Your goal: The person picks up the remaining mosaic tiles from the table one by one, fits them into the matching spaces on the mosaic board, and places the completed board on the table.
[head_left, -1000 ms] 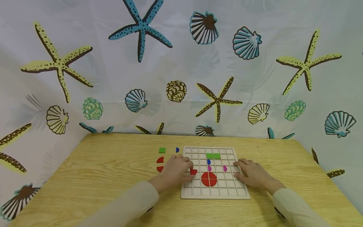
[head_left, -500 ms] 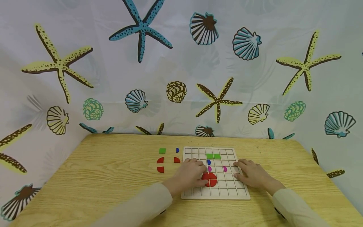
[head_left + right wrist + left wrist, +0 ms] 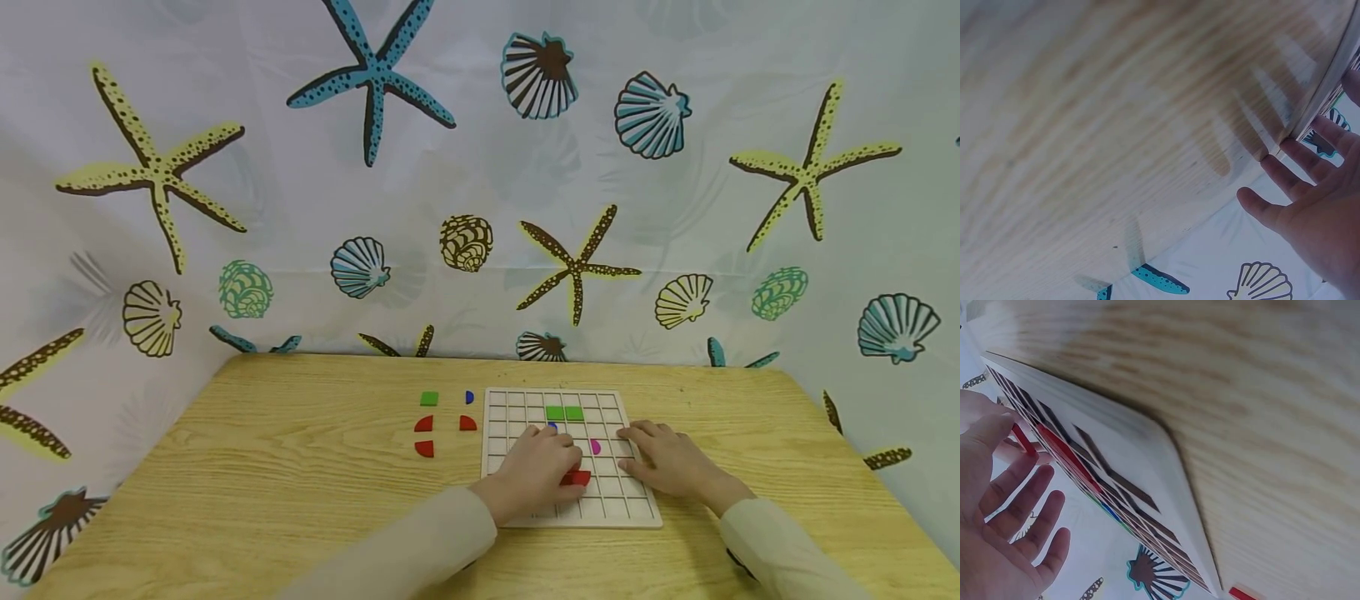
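My left hand (image 3: 534, 471) is over the white gridded board (image 3: 630, 508), pinching a red quarter-circle tile (image 3: 581, 477) between thumb and index finger. In the left wrist view that red tile (image 3: 1024, 440) stands edge-on just above the board, the other fingers spread loosely. The red tiles lying on the board (image 3: 1069, 459) are mostly covered by this hand in the head view. Near the board's top lie two green squares (image 3: 564, 413); a blue half-circle (image 3: 552, 427) peeks out behind the knuckles, and a magenta half-circle (image 3: 596, 447) lies further right. My right hand (image 3: 667, 458) rests relaxed fingers along the board's right edge.
Left of the board, loose on the wooden table (image 3: 315, 433), are a green square (image 3: 429, 399), a blue half-circle (image 3: 469, 397) and three red quarter-circles (image 3: 423, 449). A sea-patterned curtain (image 3: 450, 317) encloses the table's back and sides.
My left hand has carried the red quarter-circle tile rightward across the board, from its left edge to past the red circle, now covering most of that circle. The right hand has stayed put.
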`<move>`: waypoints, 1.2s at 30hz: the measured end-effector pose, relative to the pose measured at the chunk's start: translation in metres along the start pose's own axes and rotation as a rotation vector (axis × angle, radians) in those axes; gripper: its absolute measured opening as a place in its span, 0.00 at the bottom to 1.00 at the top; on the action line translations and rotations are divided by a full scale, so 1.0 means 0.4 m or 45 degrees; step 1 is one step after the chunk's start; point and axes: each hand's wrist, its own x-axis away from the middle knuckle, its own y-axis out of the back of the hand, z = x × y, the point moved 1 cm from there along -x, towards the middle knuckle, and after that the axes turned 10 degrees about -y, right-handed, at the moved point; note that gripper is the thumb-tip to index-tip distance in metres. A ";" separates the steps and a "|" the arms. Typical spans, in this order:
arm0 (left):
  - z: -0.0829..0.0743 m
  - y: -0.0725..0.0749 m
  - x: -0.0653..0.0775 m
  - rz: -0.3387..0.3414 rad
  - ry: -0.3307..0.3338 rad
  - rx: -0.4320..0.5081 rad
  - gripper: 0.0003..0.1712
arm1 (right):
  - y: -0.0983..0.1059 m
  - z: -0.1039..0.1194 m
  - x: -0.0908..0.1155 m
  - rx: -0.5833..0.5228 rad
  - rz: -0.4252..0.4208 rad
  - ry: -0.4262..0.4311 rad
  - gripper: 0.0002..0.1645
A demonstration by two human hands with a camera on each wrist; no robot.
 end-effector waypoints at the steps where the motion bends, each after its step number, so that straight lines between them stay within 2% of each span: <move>1: -0.003 -0.001 -0.005 0.004 -0.002 -0.001 0.18 | -0.001 0.000 0.000 0.000 -0.002 0.001 0.27; 19: -0.048 -0.021 -0.076 0.041 0.016 -0.068 0.17 | -0.009 -0.004 -0.003 0.015 -0.013 -0.011 0.28; 27: -0.058 -0.026 -0.092 0.058 0.026 -0.104 0.19 | -0.013 -0.007 -0.003 0.008 -0.014 -0.019 0.28; 36: -0.062 -0.030 -0.092 0.090 0.056 -0.118 0.22 | -0.009 -0.006 -0.001 0.010 -0.029 -0.003 0.27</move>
